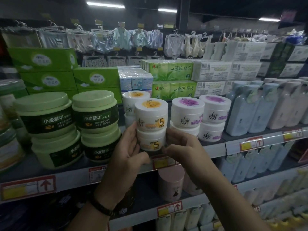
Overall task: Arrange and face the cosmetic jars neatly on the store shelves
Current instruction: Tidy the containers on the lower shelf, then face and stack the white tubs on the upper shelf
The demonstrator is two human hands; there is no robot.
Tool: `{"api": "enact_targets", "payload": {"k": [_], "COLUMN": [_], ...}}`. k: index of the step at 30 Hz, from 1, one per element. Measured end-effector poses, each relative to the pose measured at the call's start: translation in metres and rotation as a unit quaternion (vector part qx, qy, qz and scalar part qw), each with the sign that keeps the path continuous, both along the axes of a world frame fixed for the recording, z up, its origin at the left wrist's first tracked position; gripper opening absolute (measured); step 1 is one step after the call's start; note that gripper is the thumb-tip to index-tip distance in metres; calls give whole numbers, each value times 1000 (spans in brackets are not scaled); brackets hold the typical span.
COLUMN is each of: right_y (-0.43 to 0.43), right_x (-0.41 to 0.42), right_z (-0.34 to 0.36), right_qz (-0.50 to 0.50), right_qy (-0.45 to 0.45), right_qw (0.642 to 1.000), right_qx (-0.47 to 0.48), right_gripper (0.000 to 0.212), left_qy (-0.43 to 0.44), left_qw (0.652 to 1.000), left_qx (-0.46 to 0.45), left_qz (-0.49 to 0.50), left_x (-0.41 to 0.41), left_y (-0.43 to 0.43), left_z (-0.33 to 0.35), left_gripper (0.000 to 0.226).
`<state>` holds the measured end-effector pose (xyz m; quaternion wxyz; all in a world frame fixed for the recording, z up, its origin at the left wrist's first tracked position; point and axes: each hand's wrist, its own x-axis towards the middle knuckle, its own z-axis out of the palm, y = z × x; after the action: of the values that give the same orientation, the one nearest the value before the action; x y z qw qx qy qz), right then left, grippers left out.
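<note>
Head view, left hand [128, 148] and right hand [182, 147] gripping lower white jar [152, 141], seemingly on shelf [70, 172] edge.

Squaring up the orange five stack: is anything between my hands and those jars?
Nothing visible. The left hand and right hand hold the lower jar by its sides, with the upper jar on top. Another orange stack stands close behind it, slightly to the left.

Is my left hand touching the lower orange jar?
Touching. The head view shows the left hand curled against the left side of the lower orange jar, with no gap between them.
</note>
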<state>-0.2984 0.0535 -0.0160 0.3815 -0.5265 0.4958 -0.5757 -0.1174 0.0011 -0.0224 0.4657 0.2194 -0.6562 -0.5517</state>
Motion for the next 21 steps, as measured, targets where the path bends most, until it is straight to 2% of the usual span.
{"api": "enact_targets", "payload": {"k": [8, 21], "right_y": [-4, 0], "right_x": [-1, 1], "right_z": [-2, -3], "right_qz": [41, 56], "right_qy": [-72, -64], "right_qw": [997, 996], "right_qx": [3, 7], "right_gripper": [68, 66], "left_qy": [-13, -19], "left_qw": [1000, 999], "left_qx": [6, 22], "left_qz": [5, 30], "left_x": [5, 9], "left_y": [5, 18], "left_z": [0, 5], "left_gripper": [98, 91]}}
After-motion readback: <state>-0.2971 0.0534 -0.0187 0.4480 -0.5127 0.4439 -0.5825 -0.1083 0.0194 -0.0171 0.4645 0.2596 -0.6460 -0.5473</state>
